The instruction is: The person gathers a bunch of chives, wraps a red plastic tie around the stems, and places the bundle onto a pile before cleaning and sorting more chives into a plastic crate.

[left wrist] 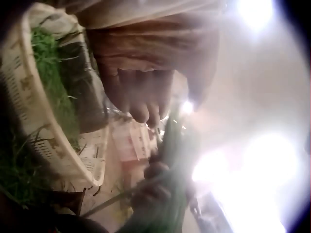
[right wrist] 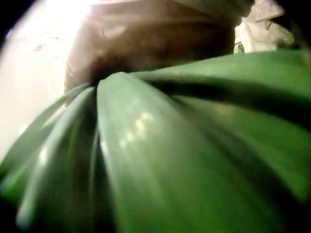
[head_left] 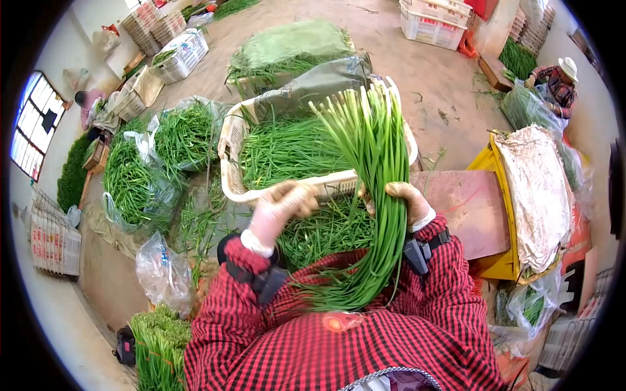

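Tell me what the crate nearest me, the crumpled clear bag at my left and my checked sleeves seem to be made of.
The crate: probably moulded plastic, dull off-white, judging by its slotted walls. The clear bag: thin, shiny plastic film, with see-through creases. The checked sleeves: matte fabric, by their soft folds; the fibre can't be told.

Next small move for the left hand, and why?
Probably bring the left hand to the green bunch and gather its pale ends: they fan out unevenly, only the right hand grips the bunch, and the left appears free.
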{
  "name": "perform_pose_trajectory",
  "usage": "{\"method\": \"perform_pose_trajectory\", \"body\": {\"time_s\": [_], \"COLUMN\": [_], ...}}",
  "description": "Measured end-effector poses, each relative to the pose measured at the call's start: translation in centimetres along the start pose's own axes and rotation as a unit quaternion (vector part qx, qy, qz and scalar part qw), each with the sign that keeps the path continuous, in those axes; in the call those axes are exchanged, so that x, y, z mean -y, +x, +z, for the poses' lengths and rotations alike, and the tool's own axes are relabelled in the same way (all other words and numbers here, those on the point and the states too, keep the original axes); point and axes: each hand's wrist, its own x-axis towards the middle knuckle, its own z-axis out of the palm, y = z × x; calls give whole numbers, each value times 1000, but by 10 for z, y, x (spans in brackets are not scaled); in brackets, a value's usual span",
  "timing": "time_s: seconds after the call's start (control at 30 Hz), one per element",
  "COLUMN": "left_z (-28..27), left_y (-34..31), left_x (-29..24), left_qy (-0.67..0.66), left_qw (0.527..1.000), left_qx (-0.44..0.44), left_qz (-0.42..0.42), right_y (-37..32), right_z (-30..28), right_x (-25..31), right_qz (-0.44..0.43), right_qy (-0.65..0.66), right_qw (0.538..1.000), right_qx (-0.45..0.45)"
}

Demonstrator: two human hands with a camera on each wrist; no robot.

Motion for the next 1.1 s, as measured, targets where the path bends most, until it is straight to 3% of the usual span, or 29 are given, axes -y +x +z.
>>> {"method": "perform_pose_trajectory", "body": {"time_s": [0.07, 0.13, 0.2, 0.27, 0.4, 0.5, 0.6, 0.73, 0.8, 0.87, 0.93, 1.0, 1.1], "left_z": [-13, -26, -13, 2, -3, 0, 6, 12, 17, 8, 8, 3, -2], "left_y": [19, 37, 38, 46, 42, 38, 31, 37, 36, 32, 37, 30, 42], "left_x": [8, 27, 10, -2, -12, -21, -28, -26, -29, -37, -34, -38, -47], "left_qy": [-127, -340, -320, -327, -317, -281, -266, -233, -214, -187, -237, -290, -300], "left_qw": [991, 937, 943, 932, 933, 954, 962, 970, 972, 976, 953, 934, 918], "left_qx": [-31, 31, 32, 93, 128, 61, -13, -25, -15, 29, 93, 141, 158], "left_qz": [40, 72, 86, 125, 113, 81, 62, 64, 90, 108, 165, 153, 205], "right_y": [-2, 1, 4, 15, 19, 18, 15, 36, 38, 43, 46, 62, 61], "right_z": [7, 18, 36, 39, 46, 53, 60, 68, 84, 81, 88, 75, 87], "right_x": [1, -4, -12, -41, -45, -42, -34, -18, -11, -14, -4, -15, -8], "right_qz": [16, 64, 136, 188, 207, 192, 19, -90, 18, 7, 42, 89, 132], "right_qy": [-16, -32, -64, -133, -181, -229, -261, -363, -285, -303, -272, -252, -262], "right_qw": [999, 992, 978, 959, 948, 939, 961, 927, 958, 950, 953, 950, 949], "right_qx": [45, 103, 142, 164, 162, 170, 84, 31, 41, 72, 124, 163, 111]}}
